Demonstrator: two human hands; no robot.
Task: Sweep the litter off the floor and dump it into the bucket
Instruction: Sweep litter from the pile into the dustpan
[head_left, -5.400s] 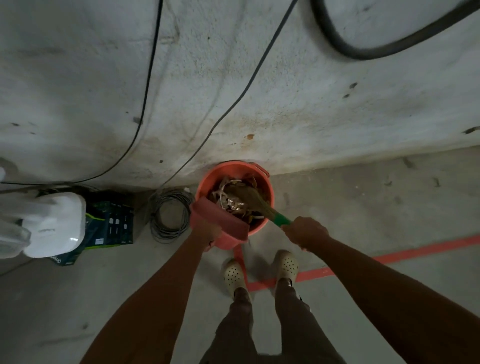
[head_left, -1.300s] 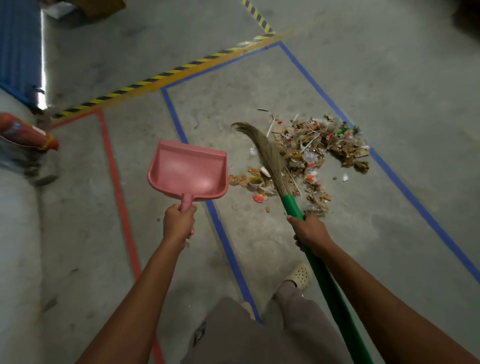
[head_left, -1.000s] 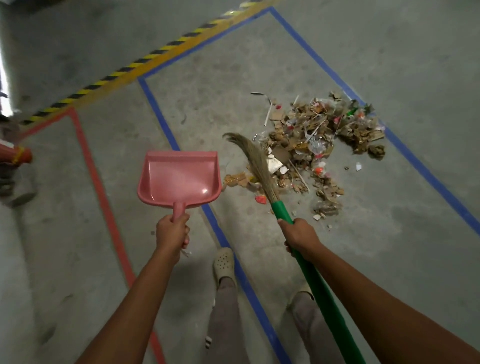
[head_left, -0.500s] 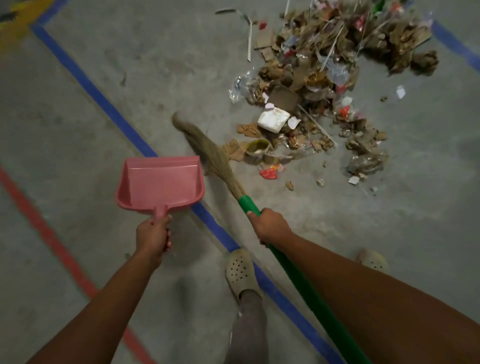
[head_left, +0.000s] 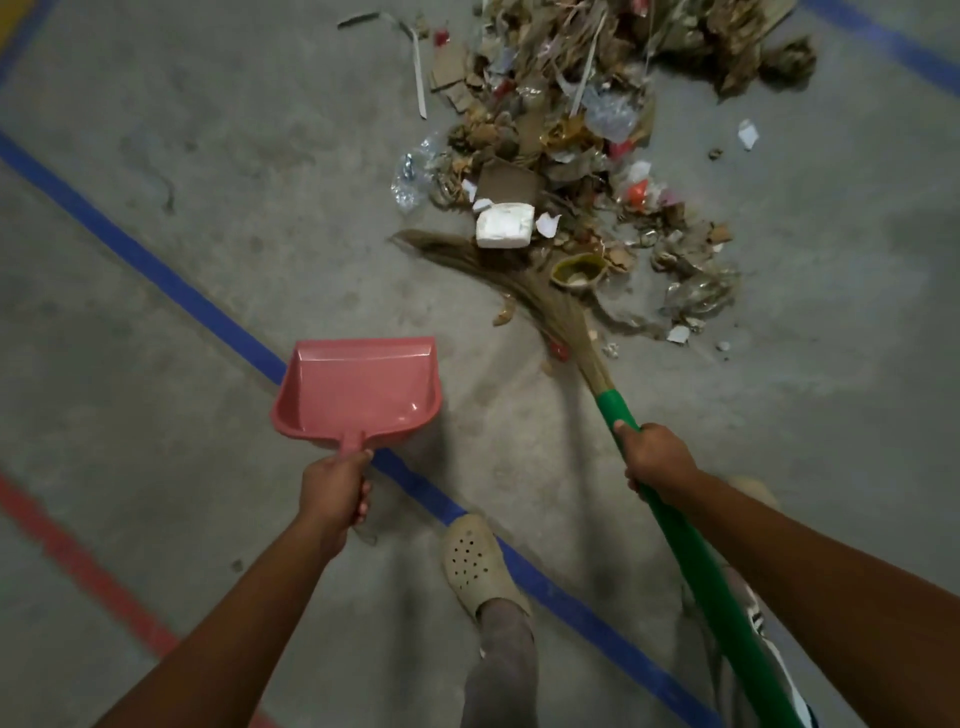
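- Fingers (head_left: 364, 500) of the left hand (head_left: 332, 486) are curled tight round the short stem of the pink dustpan (head_left: 358, 389). It seems to be held just off the concrete, near and left of the rubbish, with its open lip facing far.
- Right hand (head_left: 657, 457) is clamped round the green broom handle (head_left: 701, 551), low down, just short of the bristles (head_left: 519, 283).
- Those bristles lie bent against the near edge of the litter (head_left: 571, 130), which spreads far and right, apart from the pan.
- No bucket is in view.
- Most of the litter looks light and loose: cardboard scraps, crinkled clear film and paper, plus a white block (head_left: 505, 226) and a small cup (head_left: 577, 270). It would likely scatter under hard strokes, and the film may cling or skate over the lip.
- Soft, springy bristles will flex rather than shove, so short, low pulls from that low grip suit best.
- Stiff and light as the dustpan appears, its stem is the only hold. Its lip probably needs pressing flat, or fine bits will slip beneath.
- Under the pan runs a blue tape line (head_left: 156, 270), and a beige shoe (head_left: 480, 564) stands on it.
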